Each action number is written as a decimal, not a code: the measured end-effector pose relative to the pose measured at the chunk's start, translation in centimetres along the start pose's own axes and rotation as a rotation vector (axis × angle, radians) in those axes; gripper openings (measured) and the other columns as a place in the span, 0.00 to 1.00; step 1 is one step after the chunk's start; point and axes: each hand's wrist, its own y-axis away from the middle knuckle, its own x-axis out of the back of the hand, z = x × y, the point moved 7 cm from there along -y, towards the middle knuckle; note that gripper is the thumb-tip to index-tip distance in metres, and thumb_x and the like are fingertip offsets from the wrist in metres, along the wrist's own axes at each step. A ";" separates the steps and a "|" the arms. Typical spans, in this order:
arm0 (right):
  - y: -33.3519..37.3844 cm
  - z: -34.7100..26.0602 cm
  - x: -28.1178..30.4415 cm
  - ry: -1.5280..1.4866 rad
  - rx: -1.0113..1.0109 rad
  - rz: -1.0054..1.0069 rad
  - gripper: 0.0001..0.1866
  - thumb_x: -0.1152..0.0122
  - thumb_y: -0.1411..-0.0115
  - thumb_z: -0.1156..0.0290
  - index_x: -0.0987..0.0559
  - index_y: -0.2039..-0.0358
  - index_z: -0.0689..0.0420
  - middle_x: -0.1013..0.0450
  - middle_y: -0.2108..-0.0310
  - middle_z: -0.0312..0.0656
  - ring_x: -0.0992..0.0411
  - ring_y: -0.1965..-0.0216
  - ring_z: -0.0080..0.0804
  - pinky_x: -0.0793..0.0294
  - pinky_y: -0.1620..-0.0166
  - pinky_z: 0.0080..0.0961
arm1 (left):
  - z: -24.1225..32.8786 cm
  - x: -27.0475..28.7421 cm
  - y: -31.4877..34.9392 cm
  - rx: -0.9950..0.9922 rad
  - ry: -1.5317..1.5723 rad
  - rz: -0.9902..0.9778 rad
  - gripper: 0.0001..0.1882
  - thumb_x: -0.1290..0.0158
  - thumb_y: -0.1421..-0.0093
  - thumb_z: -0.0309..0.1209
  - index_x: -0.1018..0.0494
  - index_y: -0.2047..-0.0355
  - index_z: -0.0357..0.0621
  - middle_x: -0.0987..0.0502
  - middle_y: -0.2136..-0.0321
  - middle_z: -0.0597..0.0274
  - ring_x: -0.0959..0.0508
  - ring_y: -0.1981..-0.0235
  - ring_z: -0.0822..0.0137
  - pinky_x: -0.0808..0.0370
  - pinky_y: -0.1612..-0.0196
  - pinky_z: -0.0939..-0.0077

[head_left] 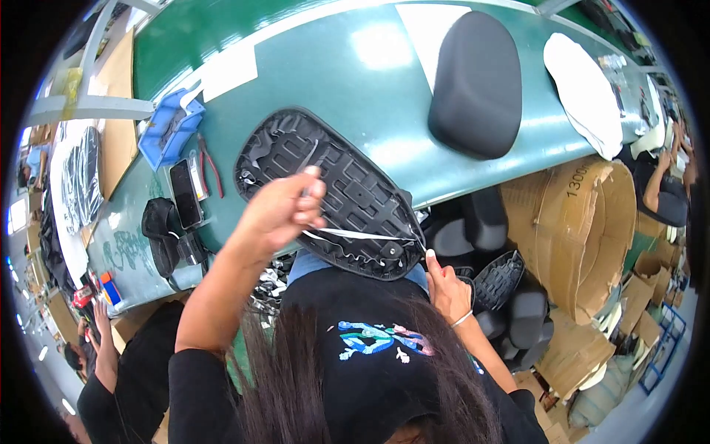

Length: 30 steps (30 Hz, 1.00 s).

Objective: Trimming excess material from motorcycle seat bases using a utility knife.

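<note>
A black seat (347, 174) lies underside up across the table's front edge and my lap, its ribbed plastic base facing me. Gathered cover fabric with a pale drawstring runs along its rim. My left hand (285, 211) is a fist above the base, closed on a white cord (355, 234). That cord stretches tight toward the seat's narrow right end. There my right hand (447, 288) is closed by the rim, its thumb pointing at the edge; a thin dark piece shows just beyond the thumb, too small to name.
On the green table (325, 70) stand a finished black seat (477, 85), a white cover (584, 92), a blue bin (171, 126), red-handled pliers (211, 166) and a phone (185, 194). A cardboard box (569, 229) and several black seats (525, 318) are at right. Another person (126, 362) works at left.
</note>
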 end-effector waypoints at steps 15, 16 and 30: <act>-1.5 0.3 1.4 -0.262 -0.169 0.222 0.25 0.46 0.42 0.67 0.36 0.43 0.44 0.30 0.75 0.48 0.28 0.77 0.52 0.29 0.74 0.46 | -7.3 -10.2 -7.8 -1.072 -2.029 -0.359 0.14 0.43 0.50 0.41 0.27 0.82 0.45 0.27 0.78 0.63 0.30 0.67 0.63 0.38 0.62 0.64; -2.8 0.1 2.1 -0.207 -0.146 0.190 0.24 0.46 0.42 0.66 0.35 0.43 0.45 0.30 0.75 0.48 0.28 0.77 0.52 0.29 0.74 0.46 | -6.8 -9.9 -8.0 -1.041 -1.998 -0.425 0.15 0.45 0.50 0.40 0.27 0.86 0.46 0.28 0.80 0.63 0.30 0.69 0.63 0.38 0.63 0.64; -12.1 -2.3 5.5 -0.019 -0.270 0.111 0.26 0.48 0.41 0.65 0.37 0.41 0.47 0.28 0.72 0.51 0.28 0.76 0.54 0.29 0.74 0.47 | 7.6 -7.4 -11.3 -0.833 -1.214 -0.173 0.10 0.44 0.49 0.31 0.33 0.79 0.41 0.33 0.79 0.63 0.35 0.80 0.69 0.36 0.76 0.75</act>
